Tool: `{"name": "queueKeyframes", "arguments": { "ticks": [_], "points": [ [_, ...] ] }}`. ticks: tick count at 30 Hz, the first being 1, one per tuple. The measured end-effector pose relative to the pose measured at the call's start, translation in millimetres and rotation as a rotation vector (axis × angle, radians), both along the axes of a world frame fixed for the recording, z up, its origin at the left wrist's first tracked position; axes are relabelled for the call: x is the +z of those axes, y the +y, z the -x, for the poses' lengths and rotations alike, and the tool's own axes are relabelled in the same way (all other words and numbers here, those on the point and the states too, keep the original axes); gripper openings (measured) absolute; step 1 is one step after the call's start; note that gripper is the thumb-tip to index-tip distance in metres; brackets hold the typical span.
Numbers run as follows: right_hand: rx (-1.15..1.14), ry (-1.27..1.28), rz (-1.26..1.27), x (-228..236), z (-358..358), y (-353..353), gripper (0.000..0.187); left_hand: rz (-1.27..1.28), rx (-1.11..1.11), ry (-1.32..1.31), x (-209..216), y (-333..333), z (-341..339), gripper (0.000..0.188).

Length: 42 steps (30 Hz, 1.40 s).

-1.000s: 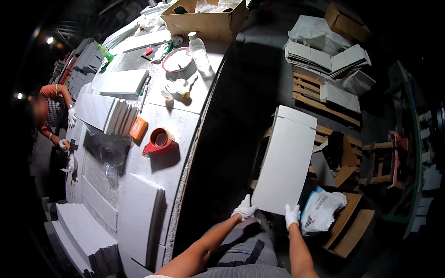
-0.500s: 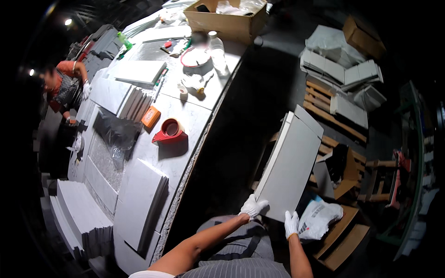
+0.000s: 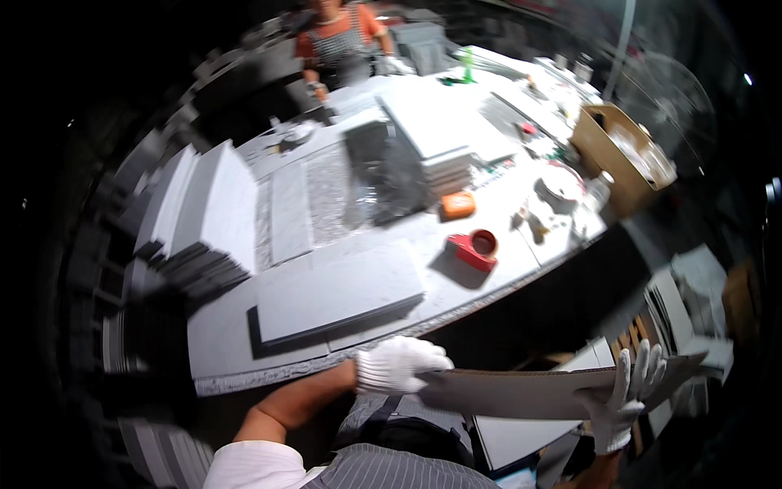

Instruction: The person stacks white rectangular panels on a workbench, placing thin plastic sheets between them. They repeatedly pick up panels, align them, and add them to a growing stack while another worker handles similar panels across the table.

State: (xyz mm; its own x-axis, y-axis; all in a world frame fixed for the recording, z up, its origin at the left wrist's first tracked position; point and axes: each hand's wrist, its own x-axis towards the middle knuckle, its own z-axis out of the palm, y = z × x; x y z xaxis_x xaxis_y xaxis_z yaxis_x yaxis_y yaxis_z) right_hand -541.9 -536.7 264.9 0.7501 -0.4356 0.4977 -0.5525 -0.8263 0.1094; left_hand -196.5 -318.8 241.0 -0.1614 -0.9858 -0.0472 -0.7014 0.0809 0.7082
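A long cardboard sheet (image 3: 505,393), grey on its near face with a brown upper edge, stands on edge in front of my body. My left hand (image 3: 401,364), in a white knitted glove, is closed on its left end. Against the sheet near its right end rests my right hand (image 3: 617,407), also gloved, its fingers spread and pointing upward past the upper edge. Below and behind the sheet, partly hidden by it, lies a white flat panel (image 3: 521,440). A stack of white slabs (image 3: 338,289) lies on the near part of the worktable (image 3: 366,346).
On the table are a red tape dispenser (image 3: 475,249), an orange box (image 3: 458,204), another slab stack (image 3: 423,122) and upright slabs (image 3: 216,204). A cardboard box (image 3: 607,155) stands at the far right. Across the table is a person in orange (image 3: 338,41).
My view has swung left toward the table. Both hands were on a pale flat panel at the right; now a cardboard sheet is raised between them, and my right hand's fingers have spread.
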Motion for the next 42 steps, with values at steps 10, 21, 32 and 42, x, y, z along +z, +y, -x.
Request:
{"name": "queueKeyframes", "arguments": {
  "ticks": [10,21,32,42],
  "points": [
    [0.832,0.188,-0.373,51.3,-236.8,51.1,0.024,0.095,0.698,-0.511,85.8,213.1,-72.9,0.033],
    [0.920,0.005,-0.300,-6.5,-365.1,168.5,0.021,0.238,1.143,-1.049,-10.6,263.1,-98.0,0.059],
    [0.872,0.211,-0.364,-61.7,-365.3,164.1,0.035,0.268,0.980,-0.864,-62.7,263.3,-109.0,0.042],
    [0.957,0.684,-0.529,-81.3,-396.9,143.9,0.026,0.082,0.951,-0.432,-67.4,247.5,-126.7,0.030]
  ]
}}
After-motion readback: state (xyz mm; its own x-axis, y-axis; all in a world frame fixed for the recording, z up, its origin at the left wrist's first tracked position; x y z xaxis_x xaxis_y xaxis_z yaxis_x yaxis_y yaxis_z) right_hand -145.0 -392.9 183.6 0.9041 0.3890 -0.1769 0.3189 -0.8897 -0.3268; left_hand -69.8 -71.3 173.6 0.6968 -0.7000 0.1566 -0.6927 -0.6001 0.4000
